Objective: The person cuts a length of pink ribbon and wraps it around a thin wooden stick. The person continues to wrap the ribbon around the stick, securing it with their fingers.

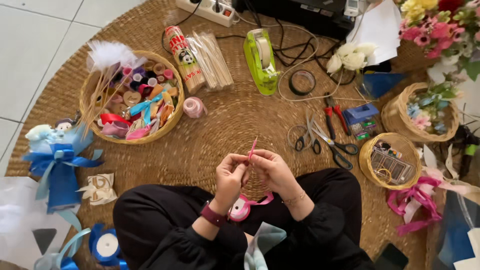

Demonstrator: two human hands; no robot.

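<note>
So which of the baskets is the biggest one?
The round basket at upper left, heaped with colourful ribbon spools and sticks. The two baskets on the right, one with flowers and one with small boxes, are clearly smaller.

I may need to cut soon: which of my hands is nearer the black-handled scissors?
Right. The right hand sits just left of the scissors; the left hand is farther left.

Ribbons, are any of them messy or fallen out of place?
Yes. A pink ribbon lies in a loose tangle on the mat beside the small basket, not on a spool. The hands hold a pink strip neatly.
</note>
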